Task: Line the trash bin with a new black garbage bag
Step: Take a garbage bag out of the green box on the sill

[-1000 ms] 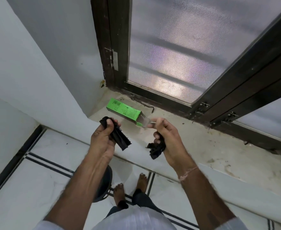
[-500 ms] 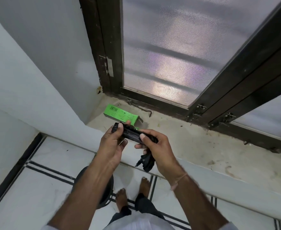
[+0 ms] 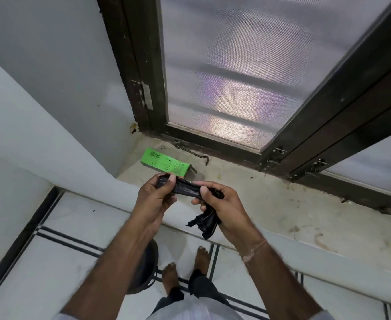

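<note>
A folded black garbage bag (image 3: 185,188) stretches between my two hands, held over the front edge of a window sill. My left hand (image 3: 155,199) pinches its left end with thumb on top. My right hand (image 3: 222,204) grips the other end, and a crumpled black tail (image 3: 205,224) hangs below that palm. Part of a dark round trash bin (image 3: 147,266) shows on the floor under my left forearm, mostly hidden by the arm.
A green carton (image 3: 164,165) lies on the dusty sill (image 3: 270,204) just beyond my hands, with a metal window hook (image 3: 192,152) behind it. A dark-framed mesh window (image 3: 236,77) rises above. My bare feet (image 3: 185,269) stand on white floor tiles beside the bin.
My hands, apart a second ago with separate black pieces, have come together; the bag now spans both hands. The view has shifted slightly.
</note>
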A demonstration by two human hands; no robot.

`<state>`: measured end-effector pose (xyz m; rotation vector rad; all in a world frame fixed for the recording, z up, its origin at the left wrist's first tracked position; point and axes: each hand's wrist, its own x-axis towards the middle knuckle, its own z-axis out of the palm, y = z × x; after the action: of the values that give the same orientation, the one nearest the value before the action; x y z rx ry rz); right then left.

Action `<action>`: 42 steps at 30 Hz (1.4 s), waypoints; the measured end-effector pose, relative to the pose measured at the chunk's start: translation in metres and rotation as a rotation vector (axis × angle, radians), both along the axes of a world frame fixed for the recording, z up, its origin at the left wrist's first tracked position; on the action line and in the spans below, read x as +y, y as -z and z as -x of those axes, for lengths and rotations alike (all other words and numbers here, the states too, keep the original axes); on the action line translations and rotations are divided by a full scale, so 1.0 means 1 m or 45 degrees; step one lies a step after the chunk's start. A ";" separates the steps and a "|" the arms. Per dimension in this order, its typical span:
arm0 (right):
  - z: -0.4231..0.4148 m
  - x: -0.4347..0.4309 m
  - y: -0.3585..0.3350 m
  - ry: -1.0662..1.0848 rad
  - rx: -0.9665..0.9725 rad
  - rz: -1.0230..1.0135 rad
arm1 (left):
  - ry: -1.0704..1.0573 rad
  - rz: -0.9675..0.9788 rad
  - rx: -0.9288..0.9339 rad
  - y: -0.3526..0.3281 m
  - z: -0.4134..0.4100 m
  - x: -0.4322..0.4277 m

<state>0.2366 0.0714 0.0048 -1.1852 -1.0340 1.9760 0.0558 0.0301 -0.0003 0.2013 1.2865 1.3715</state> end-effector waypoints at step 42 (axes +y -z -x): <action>0.004 0.027 0.003 0.233 -0.319 -0.440 | 0.253 -0.066 1.361 0.022 0.037 0.020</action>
<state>0.2325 0.0980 0.0014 -1.2990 -1.2819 1.4624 0.0191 0.0501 -0.0219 1.1819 2.0084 1.1233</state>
